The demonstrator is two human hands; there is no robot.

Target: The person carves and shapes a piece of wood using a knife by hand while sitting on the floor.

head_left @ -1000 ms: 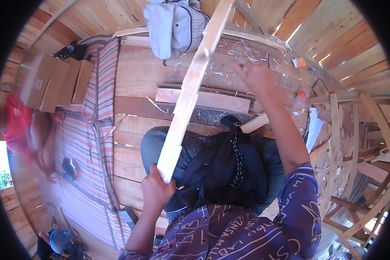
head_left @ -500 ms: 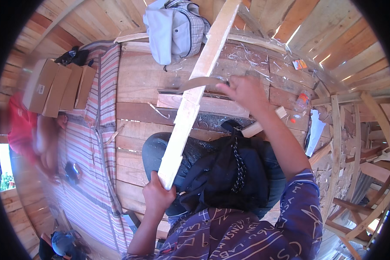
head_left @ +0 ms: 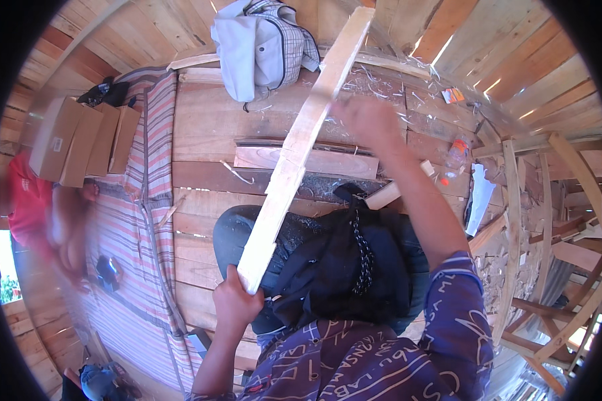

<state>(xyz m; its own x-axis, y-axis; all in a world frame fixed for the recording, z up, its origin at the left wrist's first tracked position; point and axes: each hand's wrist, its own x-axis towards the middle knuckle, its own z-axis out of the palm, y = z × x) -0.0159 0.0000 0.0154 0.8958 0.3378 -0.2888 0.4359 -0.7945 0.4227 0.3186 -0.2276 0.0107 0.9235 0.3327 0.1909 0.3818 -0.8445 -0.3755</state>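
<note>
My left hand [head_left: 238, 299] is closed around the near end of a long pale wooden board [head_left: 289, 155]. The board slants up and away to the right, with stepped, chipped notches along its edges. Beside its far half, my right hand [head_left: 371, 123] is closed in a fist, smeared by motion. It grips a machete, whose blade is only a faint blur across the board now; the earlier frame shows it plainly. A black backpack [head_left: 338, 267] lies on my lap, below the board.
A grey backpack [head_left: 259, 57] rests by the far wall. Wood shavings and a short plank [head_left: 341, 162] lie on the plank floor. Cardboard boxes [head_left: 67, 140] and a striped mat [head_left: 124, 234] are at left, near a person in red [head_left: 30, 200]. Wooden frames [head_left: 555, 307] stand at right.
My right hand has moved up and slightly left along the board with the machete, which has become a blur. My left hand keeps its hold on the near end.
</note>
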